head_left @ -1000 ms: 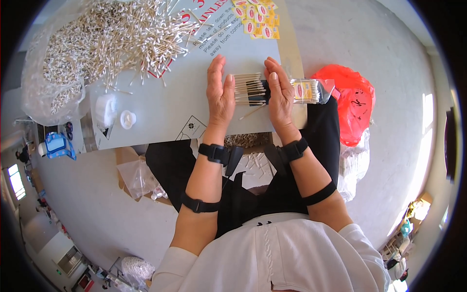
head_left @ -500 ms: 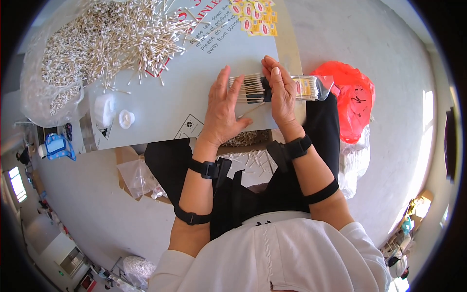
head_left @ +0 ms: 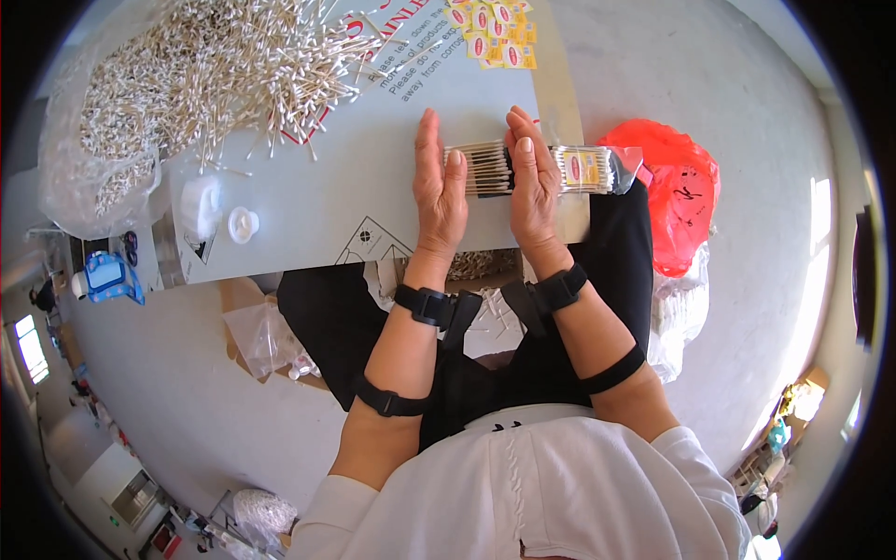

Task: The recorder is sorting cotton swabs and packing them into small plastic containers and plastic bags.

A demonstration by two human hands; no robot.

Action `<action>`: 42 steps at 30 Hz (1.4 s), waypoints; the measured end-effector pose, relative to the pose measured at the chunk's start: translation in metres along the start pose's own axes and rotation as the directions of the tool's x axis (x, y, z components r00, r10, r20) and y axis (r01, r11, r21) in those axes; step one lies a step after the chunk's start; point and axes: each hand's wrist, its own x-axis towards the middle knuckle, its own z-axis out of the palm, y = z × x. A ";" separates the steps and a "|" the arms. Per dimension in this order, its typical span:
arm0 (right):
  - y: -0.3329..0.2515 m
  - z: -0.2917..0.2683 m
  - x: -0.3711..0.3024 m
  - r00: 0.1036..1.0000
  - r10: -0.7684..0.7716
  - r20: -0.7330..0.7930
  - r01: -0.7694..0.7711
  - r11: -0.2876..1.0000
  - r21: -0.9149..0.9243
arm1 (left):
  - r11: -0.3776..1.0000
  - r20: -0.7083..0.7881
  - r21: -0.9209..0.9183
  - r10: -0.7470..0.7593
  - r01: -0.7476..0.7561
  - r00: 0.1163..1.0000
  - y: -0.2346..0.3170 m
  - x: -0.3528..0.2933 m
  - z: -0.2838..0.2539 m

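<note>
Between my two upright palms lies a row of cotton swabs (head_left: 487, 169), side by side on a dark piece on the table. My left hand (head_left: 441, 191) stands on edge at the left ends of the swabs, fingers stretched out. At their right ends is my right hand (head_left: 535, 191), its fingers also straight and close together. Both palms appear to touch or nearly touch the swab tips. Right of my right hand lies a clear pack of cotton swabs (head_left: 600, 171) with a yellow label (head_left: 580, 169), its left part hidden by that hand.
A large heap of loose swabs (head_left: 224, 75) in a clear bag covers the far left. Yellow labels (head_left: 495, 33) lie at the far edge. A white container (head_left: 200, 207) and a small round white dish (head_left: 243, 226) stand left. A red bag (head_left: 686, 191) hangs beyond the table's right edge.
My left hand has moved right and turned on edge against the swabs. A loose slanted swab beside the row no longer shows. My right hand has barely shifted.
</note>
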 end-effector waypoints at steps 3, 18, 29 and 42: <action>0.005 0.001 0.000 1.000 -0.023 0.021 0.024 0.998 -0.053 | 0.999 0.022 -0.018 -0.032 0.033 0.999 0.000 0.001 0.007; 0.003 0.002 0.002 0.995 0.096 -0.009 -0.089 0.955 0.282 | 0.586 -0.130 0.807 0.297 -0.073 0.946 -0.018 0.102 -0.054; -0.007 0.002 0.002 0.990 0.142 0.002 -0.135 0.942 0.308 | 0.280 0.170 0.930 0.243 -0.237 0.955 -0.014 0.145 -0.031; 0.000 -0.006 0.005 0.993 0.098 -0.068 -0.075 0.955 0.285 | 0.716 0.245 0.653 0.109 -0.247 0.963 0.006 0.048 -0.019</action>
